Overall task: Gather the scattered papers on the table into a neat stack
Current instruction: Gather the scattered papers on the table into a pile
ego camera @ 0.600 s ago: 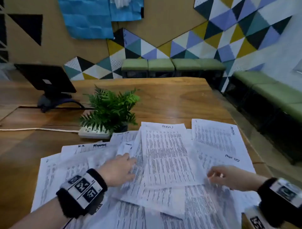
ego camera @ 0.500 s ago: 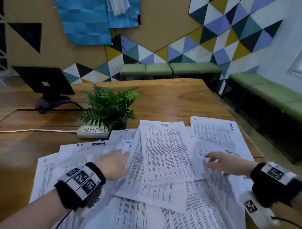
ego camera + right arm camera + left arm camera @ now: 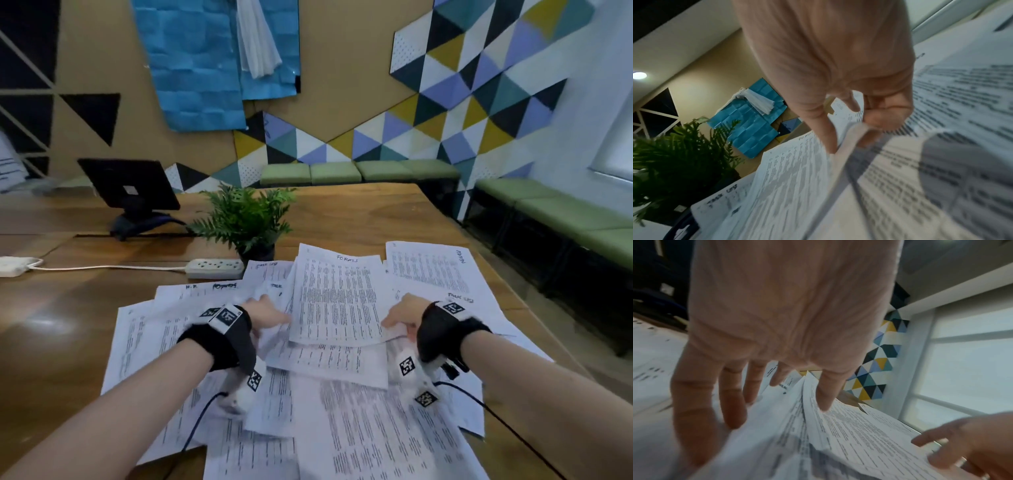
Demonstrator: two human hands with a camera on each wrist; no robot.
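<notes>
Many printed sheets [image 3: 342, 428] lie overlapped on the wooden table [image 3: 68, 325]. On top sits a sheet headed "FORMS" [image 3: 337, 298]. My left hand [image 3: 270, 313] is at that sheet's left edge. In the left wrist view the left hand [image 3: 777, 394] has straight, spread fingers; one digit lies on top of the lifted sheets [image 3: 838, 434] and the others press along their left edge. My right hand [image 3: 400, 318] is at the right edge of the same sheets. In the right wrist view the right hand [image 3: 859, 129] pinches the raised paper edge [image 3: 838, 154] between thumb and curled fingers.
A potted fern [image 3: 246, 222] and a white power strip [image 3: 215, 269] stand just behind the papers. A dark screen on a stand [image 3: 128, 183] is at the back left. The table's right edge [image 3: 486, 260] runs close to the outer sheets, with green benches [image 3: 548, 212] beyond.
Both hands have drawn in to the two sides of the "FORMS" sheets. The right hand, earlier lying over the right sheets, now pinches an edge. The head view has tilted up.
</notes>
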